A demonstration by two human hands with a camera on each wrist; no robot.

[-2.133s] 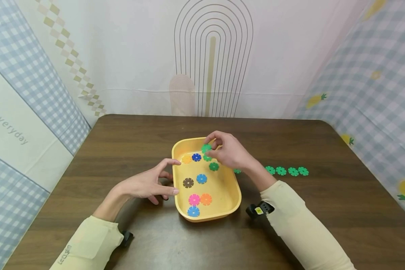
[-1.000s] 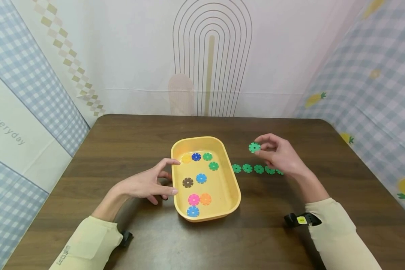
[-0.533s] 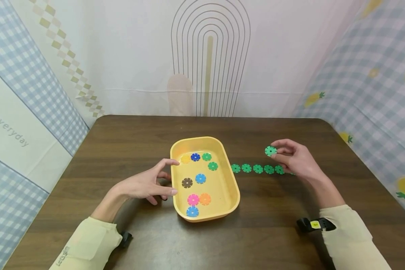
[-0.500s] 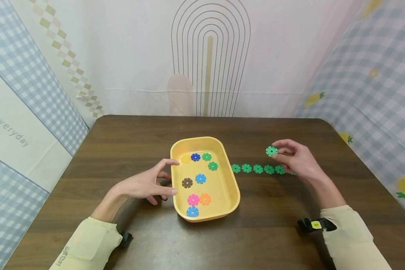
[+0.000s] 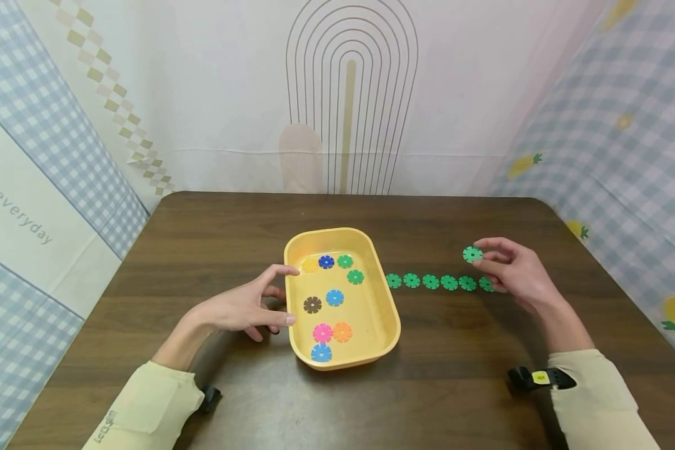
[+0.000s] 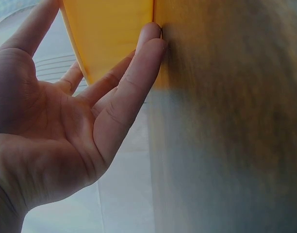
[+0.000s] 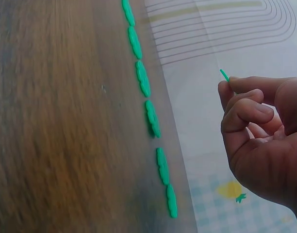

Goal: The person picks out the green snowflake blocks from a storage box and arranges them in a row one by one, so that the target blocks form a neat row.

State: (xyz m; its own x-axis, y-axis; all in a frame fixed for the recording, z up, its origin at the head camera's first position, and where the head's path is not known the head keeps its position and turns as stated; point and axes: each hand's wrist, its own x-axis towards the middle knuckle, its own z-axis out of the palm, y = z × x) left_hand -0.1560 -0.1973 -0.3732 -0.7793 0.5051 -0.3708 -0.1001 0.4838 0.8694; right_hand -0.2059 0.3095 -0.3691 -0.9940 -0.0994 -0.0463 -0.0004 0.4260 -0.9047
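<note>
My right hand (image 5: 520,272) pinches a green interlocking disc (image 5: 472,254) between thumb and fingertips, held up over the table. In the right wrist view the same green disc (image 7: 224,74) shows edge-on. Below it, several green discs (image 5: 430,282) lie in a row on the table, running right from the tray; the row's right end is behind my hand. My left hand (image 5: 247,303) rests against the left side of the yellow tray (image 5: 390,306), thumb and index finger spread at its rim. In the left wrist view, its extended fingers (image 6: 126,97) touch the tray's wall (image 6: 109,39).
Inside the tray lie loose discs: two green (image 5: 355,277), a dark blue (image 5: 326,262), a yellow (image 5: 310,265), a brown (image 5: 312,305), two light blue (image 5: 334,297), a pink (image 5: 323,333) and an orange (image 5: 342,332). A patterned curtain (image 5: 230,94) hangs behind the brown table (image 5: 225,231).
My right hand has lifted a green disc out of the tray and carried it right, above the row, toward its far end. The left hand has stayed at the tray.
</note>
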